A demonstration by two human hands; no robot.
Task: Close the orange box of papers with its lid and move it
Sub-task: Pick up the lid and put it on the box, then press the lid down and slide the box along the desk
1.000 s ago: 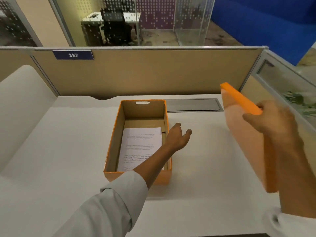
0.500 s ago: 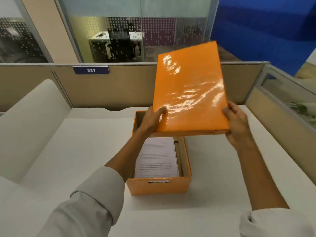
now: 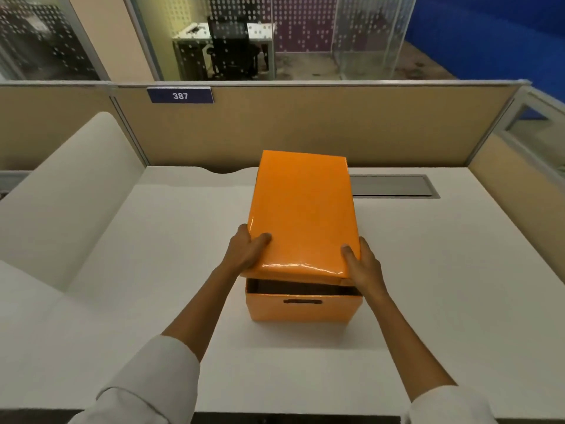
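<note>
The orange box (image 3: 302, 309) stands on the white desk (image 3: 428, 270), its near wall with a slot handle facing me. The glossy orange lid (image 3: 302, 209) lies over the box, its far end down and its near end raised, so a dark gap shows above the near wall. My left hand (image 3: 247, 254) grips the lid's near left corner, thumb on top. My right hand (image 3: 362, 266) grips the near right corner the same way. The papers inside are hidden by the lid.
A tan partition (image 3: 305, 127) with a blue "387" plate (image 3: 180, 95) runs along the desk's back, and another partition closes the right side. A grey cable flap (image 3: 394, 186) is set in the desk behind the box. A cream curved panel (image 3: 61, 194) rises at the left.
The lid, held up tilted over the box half a second ago, has come down onto it; only its near end stays raised. Both hands have slid to its near corners.
</note>
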